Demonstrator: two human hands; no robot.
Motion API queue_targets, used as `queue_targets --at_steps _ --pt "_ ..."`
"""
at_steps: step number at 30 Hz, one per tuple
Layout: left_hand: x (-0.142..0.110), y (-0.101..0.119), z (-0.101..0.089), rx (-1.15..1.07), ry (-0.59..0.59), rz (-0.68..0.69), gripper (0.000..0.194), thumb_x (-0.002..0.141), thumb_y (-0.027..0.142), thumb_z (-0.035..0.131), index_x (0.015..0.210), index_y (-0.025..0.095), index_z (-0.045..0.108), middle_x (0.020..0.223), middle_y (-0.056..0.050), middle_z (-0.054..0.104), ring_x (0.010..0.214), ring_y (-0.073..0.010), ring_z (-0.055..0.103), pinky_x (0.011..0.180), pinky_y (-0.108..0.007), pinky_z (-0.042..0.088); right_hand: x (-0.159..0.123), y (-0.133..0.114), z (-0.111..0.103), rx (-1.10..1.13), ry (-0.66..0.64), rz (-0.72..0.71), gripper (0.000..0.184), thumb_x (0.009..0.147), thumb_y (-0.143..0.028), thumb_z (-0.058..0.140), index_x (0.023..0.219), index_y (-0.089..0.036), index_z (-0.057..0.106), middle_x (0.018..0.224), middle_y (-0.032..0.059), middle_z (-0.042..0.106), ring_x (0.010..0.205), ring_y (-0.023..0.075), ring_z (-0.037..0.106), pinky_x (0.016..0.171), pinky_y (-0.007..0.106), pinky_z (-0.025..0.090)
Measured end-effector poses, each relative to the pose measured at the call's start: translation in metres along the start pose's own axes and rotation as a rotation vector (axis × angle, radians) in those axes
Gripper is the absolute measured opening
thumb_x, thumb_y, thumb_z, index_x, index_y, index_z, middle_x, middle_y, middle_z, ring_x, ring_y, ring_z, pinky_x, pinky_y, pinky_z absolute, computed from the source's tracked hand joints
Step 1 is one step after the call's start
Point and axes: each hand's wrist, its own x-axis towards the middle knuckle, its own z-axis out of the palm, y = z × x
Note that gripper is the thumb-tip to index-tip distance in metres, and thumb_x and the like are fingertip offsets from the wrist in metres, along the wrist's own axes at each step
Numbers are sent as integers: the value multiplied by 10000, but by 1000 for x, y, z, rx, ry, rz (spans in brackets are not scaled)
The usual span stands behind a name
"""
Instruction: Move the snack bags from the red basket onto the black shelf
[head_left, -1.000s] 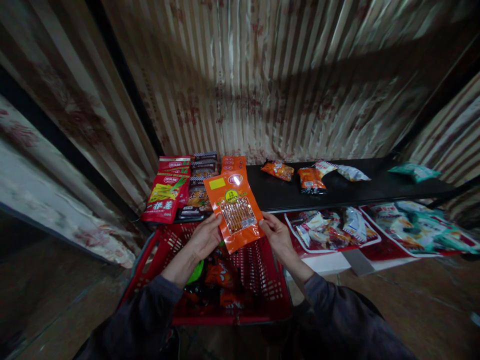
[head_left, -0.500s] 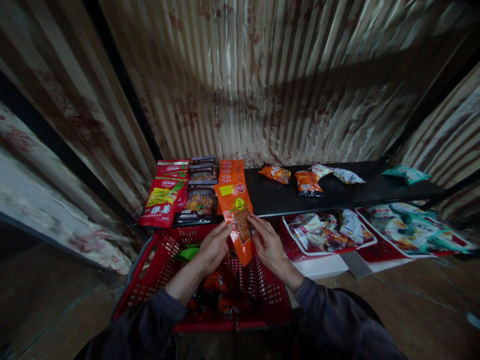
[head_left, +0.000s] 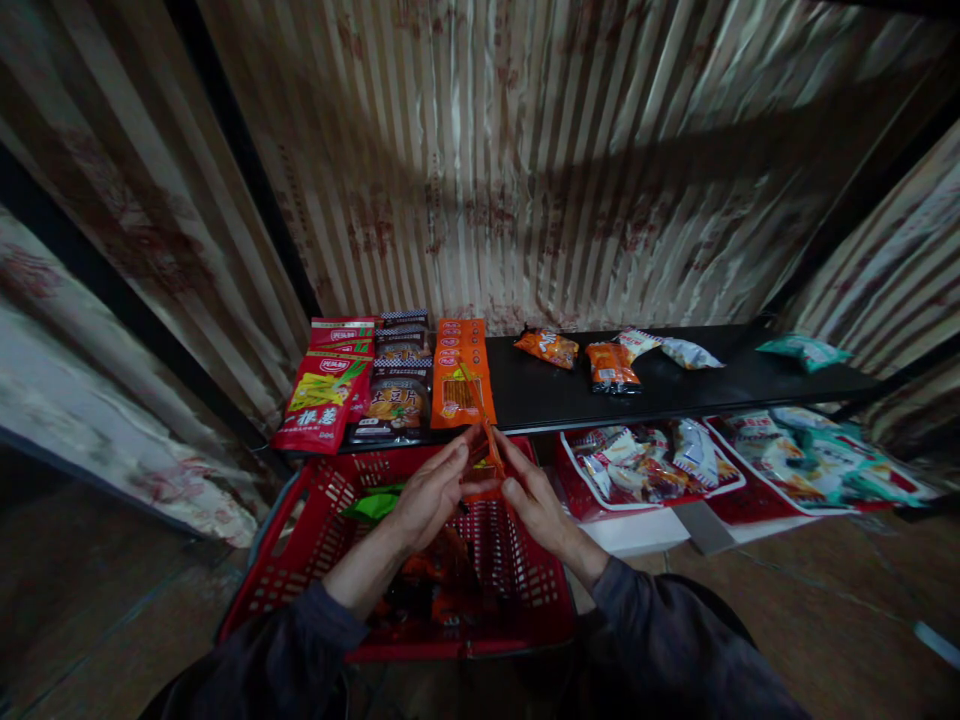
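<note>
Over the red basket, my left hand [head_left: 429, 500] and my right hand [head_left: 538, 502] hold an orange snack packet [head_left: 491, 450] between their fingers. The packet is turned nearly edge-on, so its printed front hardly shows. Just beyond my fingertips, a row of matching orange packets [head_left: 459, 375] lies overlapped on the black shelf [head_left: 517, 395]. To their left are dark potato-slice packets [head_left: 394, 400] and red snack bags [head_left: 322, 395]. Below my hands, the red basket [head_left: 553, 590] contains a green packet [head_left: 373, 505] and several dark orange packets [head_left: 442, 565], partly hidden by my left arm.
Loose orange bags [head_left: 613, 366], white packets [head_left: 691, 352] and a teal bag [head_left: 806, 350] lie farther right on the shelf. Under its front edge stand two red bins full of packets, one with white-wrapped snacks [head_left: 701, 450] and one with teal ones [head_left: 832, 460]. A patterned curtain [head_left: 480, 180] hangs behind.
The orange packet has turned from face-up to edge-on between my hands, uncovering the orange row on the shelf. My fingers have come closer together around it. The view has shifted slightly.
</note>
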Motion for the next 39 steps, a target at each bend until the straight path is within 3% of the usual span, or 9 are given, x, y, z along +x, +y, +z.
queue_targets --at_steps 3,6,12,15,19,24,32,39 --pt "-1 0 1 25 12 -3 329 878 306 658 1195 221 693 1416 -89 558 1316 -291 493 1007 -425 498 1 -4 0 -13 -17 30 805 789 -651 637 1458 -255 431 1522 96 435 1431 308 361 1190 504 254" --pt "-3 1 0 74 23 -8 346 873 324 667 1202 222 695 1414 -95 561 1283 -289 521 968 -390 507 3 -8 -1 26 4 84 715 790 -559 691 1405 -247 501 1465 90 511 1376 298 445 1173 484 295" --pt "0 4 -7 237 51 16 362 811 321 726 1157 215 720 1336 -105 622 1211 -287 567 930 -366 499 9 -2 -3 452 168 294 458 782 -544 707 1142 -263 685 1200 41 709 1193 266 611 1080 460 430" --pt "8 1 -17 309 166 51 321 775 292 746 1082 195 737 1185 -102 702 1192 -259 581 1018 -375 437 13 3 -3 675 247 436 432 680 -553 791 972 -243 721 1017 38 763 999 265 699 944 446 533" --pt "18 -10 -33 304 366 61 359 682 214 806 1029 188 719 1088 -90 726 1140 -242 612 1042 -382 402 16 7 -6 766 327 536 396 577 -487 877 819 -220 713 854 30 766 835 241 721 815 390 581" --pt "18 -20 -33 247 262 -35 380 668 256 825 1014 163 698 969 -89 750 935 -235 695 885 -353 497 18 7 -6 821 367 570 431 508 -450 916 793 -208 702 817 30 757 807 229 716 805 370 579" --pt "13 -21 -31 225 310 -47 261 629 173 814 849 151 676 787 -51 751 686 -177 697 725 -293 534 16 11 -4 690 322 610 443 481 -476 912 759 -201 704 748 30 752 693 213 701 702 333 564" --pt "-3 -40 -41 262 333 -110 198 636 138 757 790 175 639 731 -24 734 669 -185 691 679 -285 525 0 9 -11 465 51 606 365 611 -530 835 659 -194 704 628 -3 692 592 164 626 649 311 522"
